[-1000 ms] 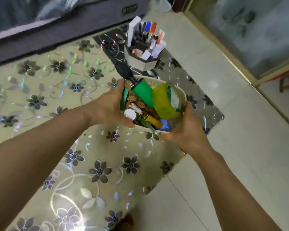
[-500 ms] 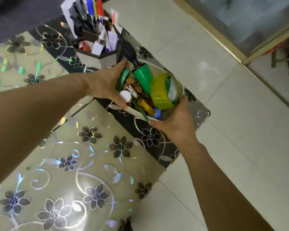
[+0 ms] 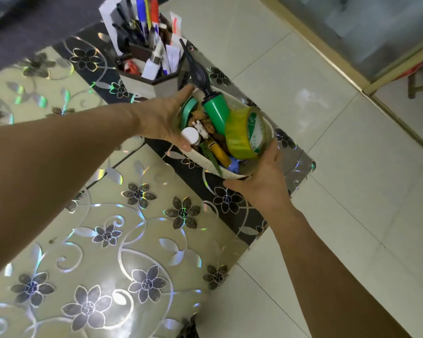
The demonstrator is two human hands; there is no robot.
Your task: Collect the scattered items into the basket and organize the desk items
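Observation:
A small cream basket (image 3: 206, 162) full of items is held between both hands over the far right corner of the desk. My left hand (image 3: 163, 118) grips its left rim and my right hand (image 3: 261, 176) grips its near right side from below. Inside lie a green and black pump (image 3: 213, 108), a yellow-green tape roll (image 3: 244, 132), a green tape ring (image 3: 187, 112), a white cap (image 3: 189, 135), a gold tube (image 3: 220, 152) and brown bits. I cannot tell whether the basket touches the desk.
A pen holder (image 3: 154, 86) crammed with pens, markers and papers stands just behind the basket. The desk (image 3: 108, 228) has a shiny floral cover, dark along its far right band. Pale tiled floor (image 3: 340, 167) lies to the right, with a glass door frame beyond.
Both hands have carried the basket away from me and rightward, toward the desk's far right corner beside the pen holder. The grip on the basket stays the same.

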